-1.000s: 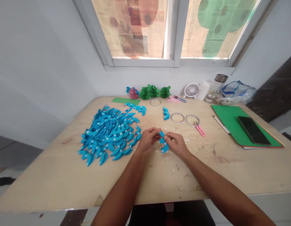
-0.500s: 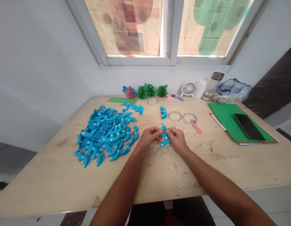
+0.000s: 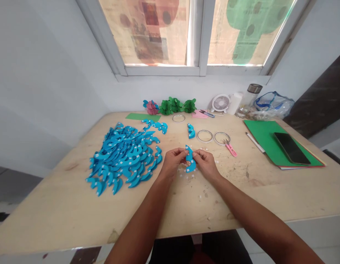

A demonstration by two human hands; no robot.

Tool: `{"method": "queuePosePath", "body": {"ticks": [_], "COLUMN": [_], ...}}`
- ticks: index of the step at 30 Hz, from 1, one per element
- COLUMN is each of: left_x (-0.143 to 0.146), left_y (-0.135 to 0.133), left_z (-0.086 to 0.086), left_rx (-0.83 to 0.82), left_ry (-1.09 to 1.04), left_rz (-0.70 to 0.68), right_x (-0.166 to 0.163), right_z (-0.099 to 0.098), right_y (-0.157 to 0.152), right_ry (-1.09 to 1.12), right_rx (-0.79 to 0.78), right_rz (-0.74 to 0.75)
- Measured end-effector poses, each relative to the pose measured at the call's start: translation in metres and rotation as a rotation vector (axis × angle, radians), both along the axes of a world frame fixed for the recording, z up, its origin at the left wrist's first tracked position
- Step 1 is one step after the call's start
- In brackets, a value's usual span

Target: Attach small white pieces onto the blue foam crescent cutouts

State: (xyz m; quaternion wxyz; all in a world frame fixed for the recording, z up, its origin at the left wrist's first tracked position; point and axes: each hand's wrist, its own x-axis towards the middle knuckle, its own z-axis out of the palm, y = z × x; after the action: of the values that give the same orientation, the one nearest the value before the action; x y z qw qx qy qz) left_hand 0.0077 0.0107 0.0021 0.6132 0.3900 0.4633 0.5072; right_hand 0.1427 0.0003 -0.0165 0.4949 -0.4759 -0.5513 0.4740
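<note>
A blue curved paper cutout (image 3: 190, 165) with small white squares on it is held upright between my two hands, low over the table. My left hand (image 3: 174, 160) pinches its left edge, and my right hand (image 3: 206, 163) grips its right edge between thumb and fingers. Beyond them lies a second small blue cutout stack (image 3: 191, 131). A large heap of similar blue paper cutouts (image 3: 123, 154) spreads to the left of my left hand. Small white bits are scattered on the table around my hands.
Tape rolls (image 3: 205, 136) lie past my right hand, with pink thread snips (image 3: 230, 148) against one. Farther right, a black phone (image 3: 291, 148) rests on a green folder (image 3: 265, 137) beside a white pen (image 3: 255, 143). A small fan (image 3: 221, 103) and green paper ornaments (image 3: 175, 105) stand along the wall.
The blue paper cutout has turned slightly and its top has shifted a little left. Both hands keep hold of it, almost in the same place.
</note>
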Motion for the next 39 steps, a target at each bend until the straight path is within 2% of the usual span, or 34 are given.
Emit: {"method": "queuePosePath", "body": {"ticks": [6,12,15,21,26,31,36,39], "left_x": [-0.001,-0.001,-0.001,-0.006,-0.008,-0.004,0.002,0.004], "left_y": [0.002,0.004,0.004,0.0,0.002,0.004,0.0,-0.002], "left_z": [0.001,-0.002,-0.001,0.004,0.001,-0.001,0.007,0.009], "left_rx": [-0.029,-0.023,-0.029,-0.076,-0.075,-0.025,0.103,0.162], "left_ry": [-0.055,-0.07,-0.061,0.026,0.07,0.077,0.149,0.182], "left_rz": [0.061,0.125,0.088,-0.079,-0.155,-0.075,0.103,0.12], "right_x": [0.0,-0.001,-0.001,0.001,0.002,0.002,0.003,0.004], "right_z": [0.005,0.003,0.001,0.001,0.003,0.005,0.016,0.016], "right_y": [0.0,-0.002,-0.001,0.001,0.002,0.0,-0.006,-0.006], "right_ry": [0.013,-0.002,-0.026,0.009,0.012,-0.056,-0.225,-0.274], "right_rx": [0.013,-0.042,-0.043,-0.029,-0.038,0.002,0.224,0.204], "right_rz": [-0.026,0.077,0.08,-0.001,-0.02,-0.05,-0.242,-0.17]}}
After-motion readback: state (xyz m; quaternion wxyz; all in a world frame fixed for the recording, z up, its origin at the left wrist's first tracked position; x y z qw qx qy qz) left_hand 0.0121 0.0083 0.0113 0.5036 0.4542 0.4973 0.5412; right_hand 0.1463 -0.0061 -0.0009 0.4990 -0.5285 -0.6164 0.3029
